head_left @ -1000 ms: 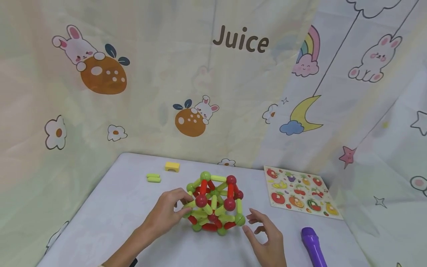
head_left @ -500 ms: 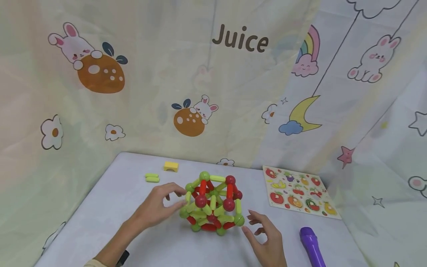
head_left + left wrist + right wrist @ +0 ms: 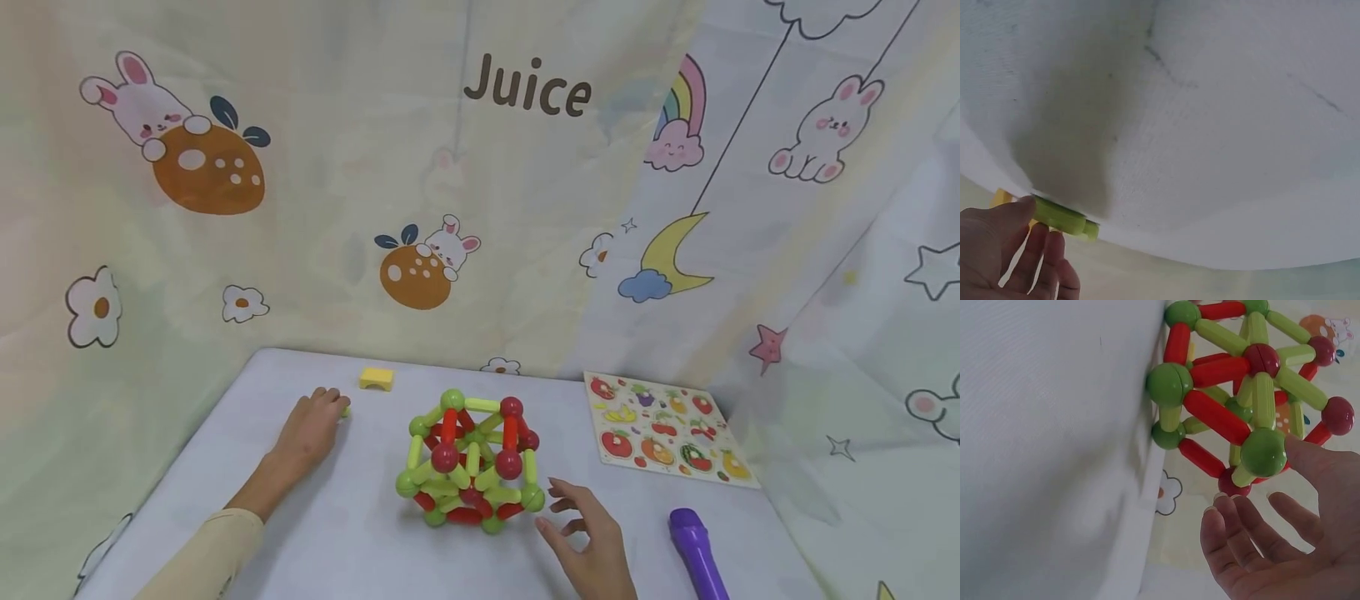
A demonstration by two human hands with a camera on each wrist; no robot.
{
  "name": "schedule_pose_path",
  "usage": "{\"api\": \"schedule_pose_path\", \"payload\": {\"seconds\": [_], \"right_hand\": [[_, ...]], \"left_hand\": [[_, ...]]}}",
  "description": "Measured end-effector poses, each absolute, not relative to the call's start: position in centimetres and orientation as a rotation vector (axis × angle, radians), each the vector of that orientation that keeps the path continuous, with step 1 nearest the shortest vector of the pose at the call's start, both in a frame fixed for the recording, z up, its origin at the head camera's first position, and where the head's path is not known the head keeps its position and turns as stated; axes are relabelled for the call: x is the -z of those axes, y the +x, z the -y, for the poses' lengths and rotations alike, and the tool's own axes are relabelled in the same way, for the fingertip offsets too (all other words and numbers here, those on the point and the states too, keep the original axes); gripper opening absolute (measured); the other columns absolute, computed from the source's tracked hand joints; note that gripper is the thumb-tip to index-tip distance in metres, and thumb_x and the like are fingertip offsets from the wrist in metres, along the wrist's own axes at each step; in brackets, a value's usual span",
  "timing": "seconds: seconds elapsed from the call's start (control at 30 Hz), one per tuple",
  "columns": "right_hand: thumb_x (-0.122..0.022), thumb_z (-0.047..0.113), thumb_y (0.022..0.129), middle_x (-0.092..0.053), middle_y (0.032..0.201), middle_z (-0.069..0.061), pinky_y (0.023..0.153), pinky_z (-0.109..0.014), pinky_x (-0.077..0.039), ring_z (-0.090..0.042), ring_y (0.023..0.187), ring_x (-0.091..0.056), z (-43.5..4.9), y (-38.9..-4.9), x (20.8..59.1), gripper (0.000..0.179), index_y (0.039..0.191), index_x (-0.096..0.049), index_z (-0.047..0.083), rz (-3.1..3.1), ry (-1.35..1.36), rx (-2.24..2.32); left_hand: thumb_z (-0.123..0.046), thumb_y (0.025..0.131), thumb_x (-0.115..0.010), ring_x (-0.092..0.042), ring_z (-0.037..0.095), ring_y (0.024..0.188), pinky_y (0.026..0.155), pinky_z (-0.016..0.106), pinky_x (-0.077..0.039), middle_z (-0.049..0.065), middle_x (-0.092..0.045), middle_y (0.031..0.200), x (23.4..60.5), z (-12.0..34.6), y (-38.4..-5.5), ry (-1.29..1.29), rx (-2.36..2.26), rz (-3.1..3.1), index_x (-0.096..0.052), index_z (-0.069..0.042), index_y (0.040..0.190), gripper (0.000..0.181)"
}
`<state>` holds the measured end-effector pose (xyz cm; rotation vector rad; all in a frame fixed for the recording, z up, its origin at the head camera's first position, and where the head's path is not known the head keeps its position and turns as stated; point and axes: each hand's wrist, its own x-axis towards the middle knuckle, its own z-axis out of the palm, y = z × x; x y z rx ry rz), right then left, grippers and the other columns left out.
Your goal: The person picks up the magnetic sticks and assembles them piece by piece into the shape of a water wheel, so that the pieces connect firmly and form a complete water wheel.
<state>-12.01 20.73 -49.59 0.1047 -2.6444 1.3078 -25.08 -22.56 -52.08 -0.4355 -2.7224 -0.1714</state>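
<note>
My left hand is at the back left of the table, its thumb and fingers pinching a light-green rod near one end. Behind it a second green rod peeks out; in the head view the hand mostly covers both. A ball-and-rod structure of red and green pieces stands mid-table, built as a cage. My right hand lies just right of it with fingers loosely bent and nothing held. In the right wrist view, the thumb tip overlaps a green corner ball.
A yellow arched block lies at the back, right of the left hand. A fruit picture board sits at the back right. The purple microphone-shaped toy lies at the front right. A printed curtain hangs behind the table.
My left hand has left the structure's left side and moved back and left onto the green rods. The right hand stays beside the structure. The head view has shifted slightly.
</note>
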Motion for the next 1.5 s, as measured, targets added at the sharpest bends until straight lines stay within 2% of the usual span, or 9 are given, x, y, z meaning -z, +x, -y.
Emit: {"api": "schedule_pose_path", "payload": {"seconds": [0.1, 0.23, 0.37, 0.53, 0.67, 0.77, 0.9, 1.1, 1.5], "right_hand": [[-0.088, 0.014, 0.091, -0.074, 0.123, -0.003, 0.078, -0.029, -0.062, -0.019, 0.103, -0.07, -20.7, -11.9, 49.5, 0.049, 0.136, -0.068, 0.014, 2.651, 0.08, -1.317], [-0.088, 0.013, 0.092, -0.074, 0.124, -0.007, 0.077, -0.029, -0.061, -0.021, 0.103, -0.07, -20.8, -11.6, 49.5, 0.048, 0.136, -0.068, 0.014, 2.649, 0.067, -1.346], [-0.088, 0.012, 0.092, -0.075, 0.123, -0.007, 0.077, -0.03, -0.061, -0.019, 0.103, -0.07, -21.0, -11.5, 49.6, 0.048, 0.135, -0.069, 0.014, 2.639, 0.081, -1.353], [-0.088, 0.011, 0.091, -0.075, 0.121, -0.006, 0.076, -0.028, -0.061, -0.017, 0.102, -0.07, -21.4, -11.3, 49.7, 0.047, 0.134, -0.069, 0.014, 2.638, 0.077, -1.327], [-0.087, 0.011, 0.092, -0.075, 0.122, -0.007, 0.078, -0.029, -0.061, -0.021, 0.104, -0.07, -21.5, -11.1, 49.6, 0.047, 0.135, -0.069, 0.013, 2.634, 0.069, -1.329], [-0.087, 0.01, 0.092, -0.075, 0.122, -0.007, 0.078, -0.029, -0.061, -0.023, 0.105, -0.071, -21.5, -10.9, 49.6, 0.048, 0.135, -0.068, 0.012, 2.619, 0.071, -1.342], [-0.087, 0.01, 0.092, -0.075, 0.122, -0.007, 0.079, -0.028, -0.061, -0.022, 0.105, -0.07, -21.5, -10.5, 49.7, 0.047, 0.135, -0.068, 0.012, 2.612, 0.07, -1.357], [-0.087, 0.01, 0.092, -0.075, 0.121, -0.007, 0.078, -0.028, -0.061, -0.025, 0.105, -0.071, -21.8, -10.4, 49.7, 0.046, 0.134, -0.069, 0.014, 2.617, 0.056, -1.357], [-0.087, 0.012, 0.092, -0.075, 0.122, -0.007, 0.08, -0.027, -0.061, -0.02, 0.105, -0.07, -21.7, -10.8, 49.6, 0.046, 0.135, -0.069, 0.013, 2.644, 0.067, -1.375]], "left_hand": [[0.013, 0.084, -0.081, -0.064, 0.033, 0.087, 0.067, 0.044, -0.054, 0.016, -0.068, 0.094, 52.5, 22.7, -25.3, -0.463, 0.09, 2.678, -0.074, 0.004, 0.099, 0.019], [0.011, 0.082, -0.083, -0.061, 0.032, 0.085, 0.067, 0.044, -0.051, 0.015, -0.066, 0.09, 52.7, 23.0, -25.0, -0.449, 0.053, 2.677, -0.076, 0.003, 0.092, 0.015], [0.008, 0.078, -0.088, -0.067, 0.032, 0.084, 0.068, 0.047, -0.053, 0.012, -0.071, 0.089, 51.7, 22.5, -23.7, -0.428, 0.205, 2.671, -0.077, 0.0, 0.09, 0.018], [0.005, 0.082, -0.089, -0.077, 0.028, 0.09, 0.078, 0.047, -0.062, 0.01, -0.081, 0.1, 45.6, 17.7, -20.3, -0.486, 0.671, 2.571, -0.081, -0.002, 0.105, 0.025], [-0.001, 0.084, -0.091, -0.077, 0.021, 0.098, 0.087, 0.041, -0.063, 0.005, -0.082, 0.11, 39.8, 12.3, -17.2, -0.68, 0.869, 2.455, -0.081, -0.005, 0.118, 0.036], [-0.003, 0.084, -0.092, -0.076, 0.015, 0.099, 0.09, 0.038, -0.062, 0.001, -0.082, 0.11, 37.6, 9.3, -15.7, -0.835, 0.94, 2.416, -0.082, -0.007, 0.121, 0.038], [-0.004, 0.085, -0.092, -0.074, 0.011, 0.095, 0.084, 0.036, -0.057, -0.003, -0.082, 0.104, 37.7, 7.2, -15.2, -0.957, 0.915, 2.403, -0.084, -0.01, 0.114, 0.031], [-0.005, 0.084, -0.092, -0.074, 0.015, 0.092, 0.075, 0.03, -0.047, -0.001, -0.083, 0.1, 38.8, 6.0, -15.6, -1.009, 0.766, 2.379, -0.086, -0.011, 0.106, 0.023], [-0.009, 0.081, -0.095, -0.076, 0.017, 0.095, 0.079, 0.034, -0.048, 0.002, -0.082, 0.102, 39.7, 4.8, -15.4, -1.008, 0.633, 2.476, -0.085, -0.009, 0.109, 0.03]]}}
